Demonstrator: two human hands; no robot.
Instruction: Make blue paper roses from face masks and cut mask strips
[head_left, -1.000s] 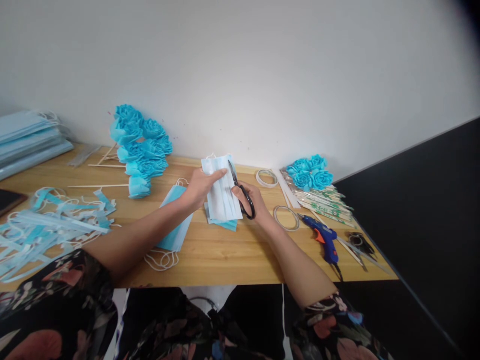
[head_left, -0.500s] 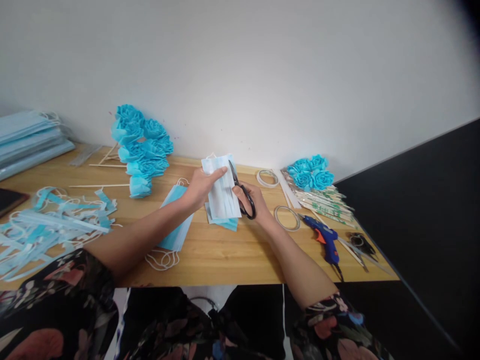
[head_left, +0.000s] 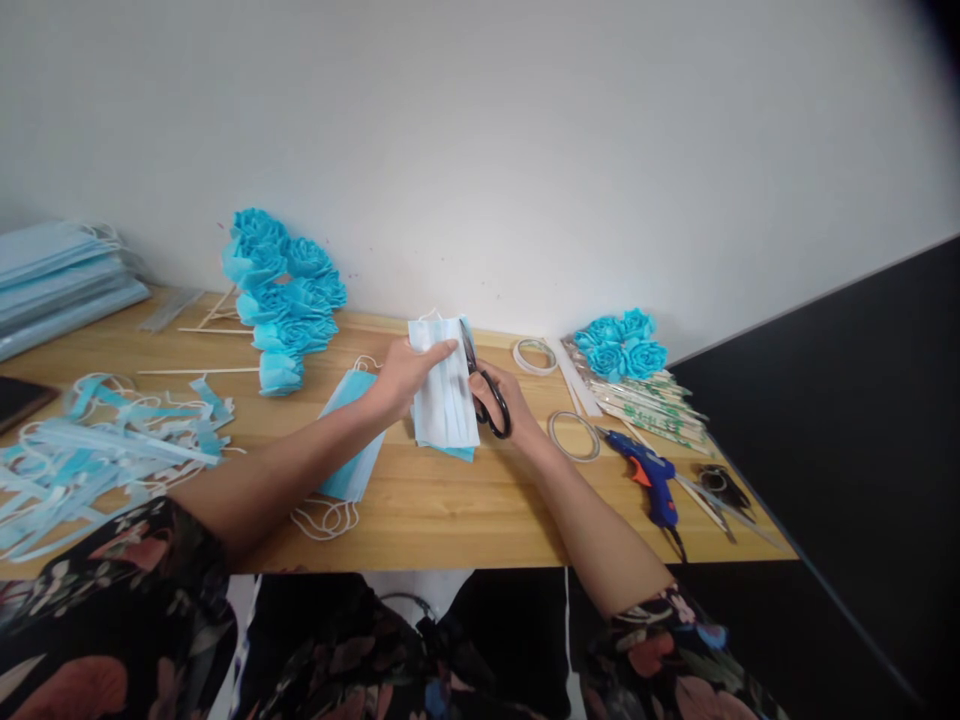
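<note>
My left hand (head_left: 401,378) grips a stack of pale blue face masks (head_left: 444,395), held upright above the wooden table (head_left: 450,510). My right hand (head_left: 508,400) is closed on black-handled scissors (head_left: 486,392), whose blades run along the masks' right edge. A small blue offcut shows under the stack's lower edge. More blue masks (head_left: 352,440) lie flat beside my left wrist, their ear loops trailing toward the table's front.
Blue paper-like flowers (head_left: 281,295) lie at the back left, a smaller bunch (head_left: 621,345) on packets at the right. Mask strips (head_left: 90,450) pile at left, mask stacks (head_left: 60,285) far left. Tape rolls (head_left: 574,435), a blue glue gun (head_left: 651,480) and another pair of scissors (head_left: 720,487) lie right.
The mask stack has tilted and shifted slightly lower and right in my left hand. The scissors stay at its right edge, the handles drawn a little closer together.
</note>
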